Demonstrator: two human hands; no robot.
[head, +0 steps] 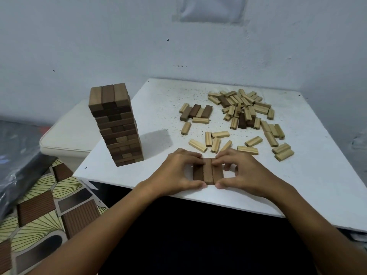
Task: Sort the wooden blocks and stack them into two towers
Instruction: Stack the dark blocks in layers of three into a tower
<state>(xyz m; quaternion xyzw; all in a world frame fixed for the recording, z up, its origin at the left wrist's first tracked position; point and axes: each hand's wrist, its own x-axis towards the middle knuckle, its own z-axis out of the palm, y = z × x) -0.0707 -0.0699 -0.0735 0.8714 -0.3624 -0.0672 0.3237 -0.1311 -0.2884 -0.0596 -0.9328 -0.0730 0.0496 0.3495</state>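
Observation:
A tall tower of dark brown blocks stands on the left part of the white table. Near the front edge lies a row of three dark blocks side by side. My left hand and my right hand pinch this row between them, thumbs at its near end and fingers at its far end. Light wooden blocks lie in a loose pile at the back right, with a few dark ones among them. A small group of dark and light blocks sits at the middle back.
Scattered light blocks lie just beyond my hands. A white padded stool stands left of the table behind the tower. The patterned floor mat is at the lower left. A pale wall runs behind the table.

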